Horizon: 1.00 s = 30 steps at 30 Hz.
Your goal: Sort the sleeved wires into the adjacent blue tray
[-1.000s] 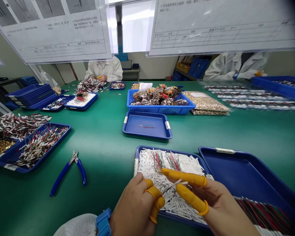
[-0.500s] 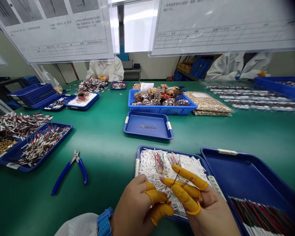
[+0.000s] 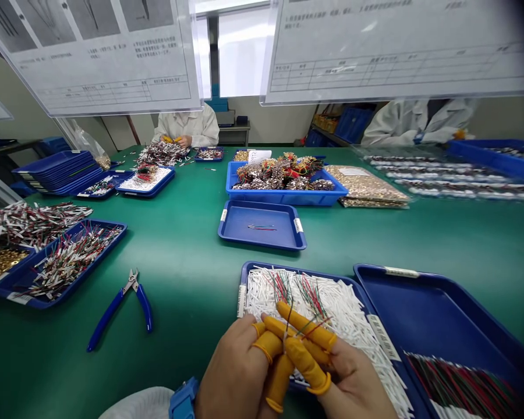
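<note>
My left hand [image 3: 240, 378] and my right hand [image 3: 332, 378] meet at the bottom centre, both with orange finger cots. Their fingertips are pinched together on a small bundle of thin red and green wires [image 3: 303, 326] that sticks up between them. The hands hover over the near edge of a blue tray [image 3: 243, 273] heaped with short white tubes [image 3: 349, 308] and a few more loose coloured wires [image 3: 308, 288]. A blue wrist strap circles my left wrist.
Blue-handled cutters [image 3: 122, 305] lie on the green mat to the left. A large blue tray [image 3: 436, 326] at right holds wires in its near corner. A small blue tray [image 3: 262, 224] sits ahead, trays of wired parts at left. Two people in white coats work at the far side.
My right hand has drawn in toward the left until the fingertips of both hands touch. The wire bundle now stands between the pinched fingers instead of lying across the right hand.
</note>
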{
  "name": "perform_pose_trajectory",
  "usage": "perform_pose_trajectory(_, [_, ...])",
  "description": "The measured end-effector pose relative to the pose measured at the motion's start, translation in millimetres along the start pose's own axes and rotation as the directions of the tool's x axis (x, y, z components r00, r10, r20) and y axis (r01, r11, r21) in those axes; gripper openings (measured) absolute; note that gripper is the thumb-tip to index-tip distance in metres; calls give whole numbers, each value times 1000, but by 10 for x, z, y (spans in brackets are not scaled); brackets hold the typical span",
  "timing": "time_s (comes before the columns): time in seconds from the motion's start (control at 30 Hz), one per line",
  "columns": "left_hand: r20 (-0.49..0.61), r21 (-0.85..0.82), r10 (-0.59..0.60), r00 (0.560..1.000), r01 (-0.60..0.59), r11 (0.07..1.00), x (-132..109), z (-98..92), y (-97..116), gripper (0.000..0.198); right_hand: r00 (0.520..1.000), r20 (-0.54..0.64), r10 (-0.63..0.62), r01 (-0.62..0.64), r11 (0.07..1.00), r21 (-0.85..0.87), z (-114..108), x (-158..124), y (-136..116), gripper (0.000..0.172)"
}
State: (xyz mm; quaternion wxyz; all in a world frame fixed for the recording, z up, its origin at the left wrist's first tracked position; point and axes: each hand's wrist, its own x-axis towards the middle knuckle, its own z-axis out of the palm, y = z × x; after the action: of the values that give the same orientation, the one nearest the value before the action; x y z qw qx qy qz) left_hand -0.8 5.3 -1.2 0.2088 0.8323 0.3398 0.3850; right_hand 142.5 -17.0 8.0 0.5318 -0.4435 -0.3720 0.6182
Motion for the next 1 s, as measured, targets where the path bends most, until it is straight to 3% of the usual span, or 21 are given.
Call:
perform_pose_trajectory(0.13, [20, 55, 0, 1000, -1, 998, -12, 1, 32, 18, 999, -26, -40, 35, 982, -187, -28, -20, -31, 35])
perform_pose_trajectory(0.37, [52, -76, -19, 998, 23, 997, 37, -75, 97, 29, 969, -139, -204, 167, 956, -239, -80, -16, -62, 14])
perform_pose_trajectory(0.53, [-73, -75, -22, 997, 16, 997, 38, -124, 81, 23, 935, -30, -353, 316, 871, -376, -124, 9, -120, 10])
perform_pose_trajectory(0.6, [-60, -133, -20, 998, 12, 991, 73, -135, 87, 23, 924, 15, -383, 356, 843, -403, -113, 18, -134, 8])
perform_pose_trajectory(0.7, [12, -199, 32, 999, -29, 980, 132, -142, 126, 40, 866, 9, -500, 463, 794, -394, -41, 17, -131, 9])
perform_pose_trajectory(0.8, [23, -206, 62, 998, -56, 977, 100, -148, 132, 40, 779, -11, -627, 557, 699, -448, 43, -10, -138, 11])
perform_pose_trajectory(0.87, [22, -182, 46, 999, -41, 982, 4, -145, 70, 29, 759, -16, -651, 552, 656, -514, 14, -49, -200, 12])
perform_pose_trajectory(0.93, [-32, -113, 22, 999, -26, 993, -115, -133, -32, 18, 796, -52, -602, 450, 648, -615, -154, -110, -334, 10])
perform_pose_trajectory(1.0, [-49, -51, -8, 999, 6, 999, -194, -118, -121, 50, 871, -136, -473, 217, 617, -756, -471, -192, -529, 11])
